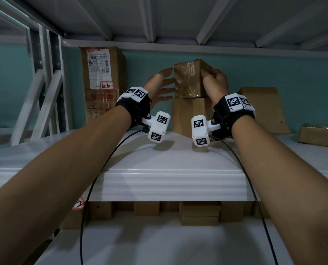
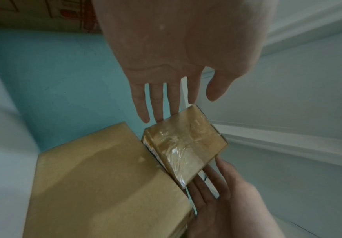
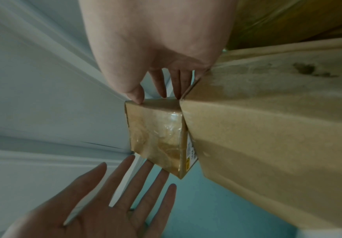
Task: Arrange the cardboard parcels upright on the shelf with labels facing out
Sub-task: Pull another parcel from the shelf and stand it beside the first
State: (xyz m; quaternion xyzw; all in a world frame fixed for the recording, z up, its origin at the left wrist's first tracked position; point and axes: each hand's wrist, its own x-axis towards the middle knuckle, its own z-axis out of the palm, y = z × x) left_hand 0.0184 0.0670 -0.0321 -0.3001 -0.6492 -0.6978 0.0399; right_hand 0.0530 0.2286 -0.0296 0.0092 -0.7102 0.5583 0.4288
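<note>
A small cardboard parcel [image 1: 190, 80] wrapped in shiny tape sits on top of a larger plain parcel [image 1: 189, 115] at the back of the white shelf [image 1: 159, 161]. My right hand [image 1: 209, 73] grips its right side, thumb on the front and fingers behind. My left hand [image 1: 168, 83] is held flat at its left face, with straight fingers at or just touching the edge. In the right wrist view the small parcel [image 3: 156, 133] shows a printed label [image 3: 191, 150] on the face turned toward the larger parcel [image 3: 268, 128]. The left wrist view shows the same small parcel [image 2: 184, 145] between both hands.
A tall parcel [image 1: 102, 77] stands upright at the left with its label facing out. A flat parcel [image 1: 264, 109] leans on the teal wall at the right, and a small one [image 1: 319, 134] lies beyond it. Several parcels [image 1: 199, 211] fill the lower shelf. The upper shelf hangs close overhead.
</note>
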